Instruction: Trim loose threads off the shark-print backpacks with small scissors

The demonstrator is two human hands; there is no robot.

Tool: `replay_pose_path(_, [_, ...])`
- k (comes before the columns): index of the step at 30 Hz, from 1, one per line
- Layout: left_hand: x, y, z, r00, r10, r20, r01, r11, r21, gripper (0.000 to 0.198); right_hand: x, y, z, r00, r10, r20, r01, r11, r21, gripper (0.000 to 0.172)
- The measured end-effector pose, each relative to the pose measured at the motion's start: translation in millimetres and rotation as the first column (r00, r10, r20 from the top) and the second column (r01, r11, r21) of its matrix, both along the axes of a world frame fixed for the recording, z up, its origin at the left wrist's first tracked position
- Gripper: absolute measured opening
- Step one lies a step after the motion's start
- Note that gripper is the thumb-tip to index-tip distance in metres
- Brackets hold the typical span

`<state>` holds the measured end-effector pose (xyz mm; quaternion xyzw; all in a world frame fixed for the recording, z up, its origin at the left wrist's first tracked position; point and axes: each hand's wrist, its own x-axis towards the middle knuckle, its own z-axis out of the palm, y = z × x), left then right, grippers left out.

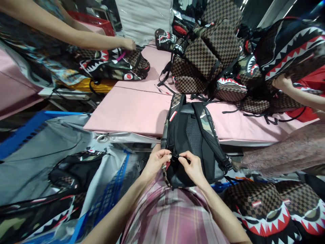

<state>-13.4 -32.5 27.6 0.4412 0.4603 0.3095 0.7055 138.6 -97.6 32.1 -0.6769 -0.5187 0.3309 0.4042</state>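
Note:
A backpack (193, 135) with black back padding, a camouflage and checked trim leans upright against the table edge and my lap, its back panel facing me. Over its lower left part, my left hand (158, 161) pinches a thin black strap (175, 156) between thumb and fingers. My right hand (192, 166) pinches the same strap a little to the right, fingertips close to the left ones. The strap's exact end is too small to make out. On the right side, the other shoulder strap (212, 135) hangs loose down to its buckle.
The pink table (132, 108) carries a pile of checked backpacks (203, 57). At the left, a co-worker's hand (129, 44) touches a shark-print bag (109, 66); at the right, another person's hand (283, 83) holds a bag. A lined blue crate (22, 130) holds bags; more backpacks (256, 200) stand lower right.

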Motion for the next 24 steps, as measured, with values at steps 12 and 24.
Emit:
replay_pose_path(12, [-53,4,-1.7,0.322,0.595,-0.736,0.583,0.488,0.650,0.042,93,-60,9.9,0.829,-0.510,-0.230,0.543,0.833,0.109,0.034])
replay_pose_path(24, [71,3,17.8,0.898,-0.211,-0.386,0.260,0.962,0.079,0.036,154,-99,-25.7,0.870,-0.487,-0.079,0.479,0.872,-0.102,0.025])
